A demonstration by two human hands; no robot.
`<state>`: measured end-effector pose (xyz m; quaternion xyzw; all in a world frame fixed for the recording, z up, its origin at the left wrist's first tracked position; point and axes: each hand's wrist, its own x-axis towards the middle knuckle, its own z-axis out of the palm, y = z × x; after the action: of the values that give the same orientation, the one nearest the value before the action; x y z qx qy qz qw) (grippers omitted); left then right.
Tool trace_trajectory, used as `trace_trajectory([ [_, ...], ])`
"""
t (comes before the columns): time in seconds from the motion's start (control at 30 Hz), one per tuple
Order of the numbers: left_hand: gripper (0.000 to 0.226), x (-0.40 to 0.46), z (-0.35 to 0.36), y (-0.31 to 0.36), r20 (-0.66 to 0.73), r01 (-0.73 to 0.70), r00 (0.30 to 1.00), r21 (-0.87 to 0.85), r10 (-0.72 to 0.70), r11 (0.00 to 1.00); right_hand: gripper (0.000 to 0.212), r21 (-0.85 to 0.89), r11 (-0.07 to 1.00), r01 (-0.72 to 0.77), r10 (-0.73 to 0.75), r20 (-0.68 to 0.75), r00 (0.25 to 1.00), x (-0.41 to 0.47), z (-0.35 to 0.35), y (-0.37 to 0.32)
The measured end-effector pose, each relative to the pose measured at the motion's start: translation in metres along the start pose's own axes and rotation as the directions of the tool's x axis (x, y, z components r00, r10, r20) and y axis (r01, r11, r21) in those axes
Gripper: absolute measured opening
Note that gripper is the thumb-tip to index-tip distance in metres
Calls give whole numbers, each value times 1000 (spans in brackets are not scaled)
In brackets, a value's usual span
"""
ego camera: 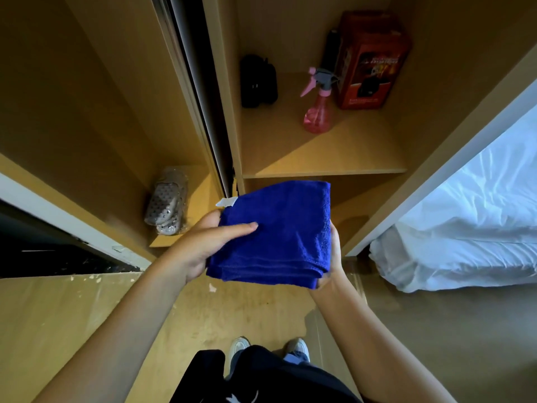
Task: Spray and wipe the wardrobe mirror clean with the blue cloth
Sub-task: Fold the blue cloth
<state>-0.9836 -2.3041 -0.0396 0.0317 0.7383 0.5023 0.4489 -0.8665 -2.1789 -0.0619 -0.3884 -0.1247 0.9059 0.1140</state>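
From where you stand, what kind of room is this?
Most likely a bedroom, perhaps in a hotel: a bed with white sheets stands right beside an open wooden wardrobe, and wrapped slippers sit on a low shelf inside it.

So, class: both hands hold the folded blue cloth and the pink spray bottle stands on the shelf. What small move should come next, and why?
Probably free the right hand and reach for the pink spray bottle: it stands untouched on the shelf, while the left hand can keep the blue cloth alone.
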Motion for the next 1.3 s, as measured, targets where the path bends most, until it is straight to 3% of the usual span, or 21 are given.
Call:
trace_trajectory([
  [0.03,53,-5,5,1,-91,-94,989,241,119,966,62,30,1000,9,-10,28,1000,2,-1,2],
  [0.07,68,-10,10,-1,-121,-178,957,477,265,860,62,41,999,7,-9,58,998,4,-1,3],
  [0.13,84,-22,23,-7,-50,-266,873,786,486,559,59,44,999,17,-21,106,994,2,1,2],
  [0.2,84,-28,33,-8,140,-365,798,887,586,284,67,28,998,62,-65,140,988,4,5,-2],
  [0.3,76,-19,43,-14,493,-586,722,809,485,49,72,-7,995,98,-96,149,984,7,2,-5],
  [0.4,51,-3,45,-25,575,-690,641,721,508,55,67,2,998,67,-67,104,992,10,-2,-4],
  [0.53,39,-8,46,-19,459,-791,587,502,667,350,73,2,1000,31,-31,110,993,13,-3,-6],
  [0.6,37,-12,45,-14,396,-822,547,419,737,385,76,8,1000,24,-25,140,990,12,-3,-7],
  [0.67,39,-15,46,-18,475,-834,490,498,731,236,71,-12,999,47,-46,82,996,11,-8,-8],
  [0.77,48,-8,51,-35,673,-697,432,671,601,-251,45,-84,992,89,-89,6,996,14,-22,-11],
  [0.8,55,-7,52,-40,697,-672,440,674,567,-307,49,-75,992,103,-102,24,995,15,-22,-12],
  [0.83,62,-8,51,-40,690,-694,440,667,575,-270,58,-51,991,123,-119,69,991,18,-22,-13],
  [0.9,68,-11,45,-31,557,-779,479,626,678,36,63,-65,986,151,-138,171,976,13,-15,-11],
  [0.97,61,-9,34,-23,300,-763,517,586,802,272,35,-34,988,154,-139,269,953,6,-5,-11],
  [1.0,58,-9,31,-18,203,-739,540,579,817,345,22,-55,991,124,-109,221,969,6,-6,-13],
  [1.07,58,-4,33,-18,186,-692,594,614,783,379,37,-34,995,93,-87,135,987,6,-13,-14],
  [1.13,60,4,39,-30,302,-649,673,678,675,344,67,-30,994,106,-101,141,985,11,-12,-18],
  [1.17,60,8,42,-35,334,-647,708,661,622,380,70,-87,988,125,-116,102,988,16,-13,-20],
  [1.23,52,7,49,-28,226,-642,761,394,608,657,70,-184,976,114,-103,69,992,13,-6,-23],
  [1.27,47,4,52,-19,139,-590,807,159,573,792,69,-223,970,93,-72,99,992,9,3,-22],
  [1.3,41,2,55,-10,80,-504,854,-116,513,856,69,-288,949,129,-103,103,989,4,11,-21],
])
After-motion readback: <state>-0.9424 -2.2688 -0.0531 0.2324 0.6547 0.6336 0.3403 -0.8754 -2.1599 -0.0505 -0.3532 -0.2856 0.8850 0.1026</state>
